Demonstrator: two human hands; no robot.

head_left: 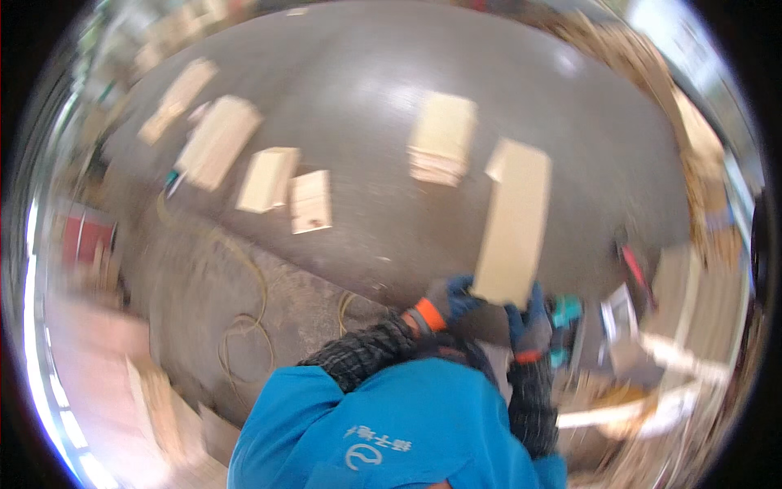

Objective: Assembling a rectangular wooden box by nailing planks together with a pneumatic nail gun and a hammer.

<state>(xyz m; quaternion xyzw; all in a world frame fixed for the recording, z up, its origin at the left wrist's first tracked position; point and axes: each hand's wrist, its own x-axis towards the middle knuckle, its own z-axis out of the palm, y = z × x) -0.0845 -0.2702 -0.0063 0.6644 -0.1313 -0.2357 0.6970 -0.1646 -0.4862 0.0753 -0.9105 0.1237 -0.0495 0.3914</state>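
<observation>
over grey floor (366, 98), 2 gloved hands hold plank (511, 220) by near end: left hand (444, 303), right hand (529, 322) both closed on it; long axis runs away from body, both equally near.

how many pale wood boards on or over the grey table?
7, though blur may hide more. Far left; left; two side by side at left-centre; centre; a small piece at far left; one board held in both gloved hands.
</observation>
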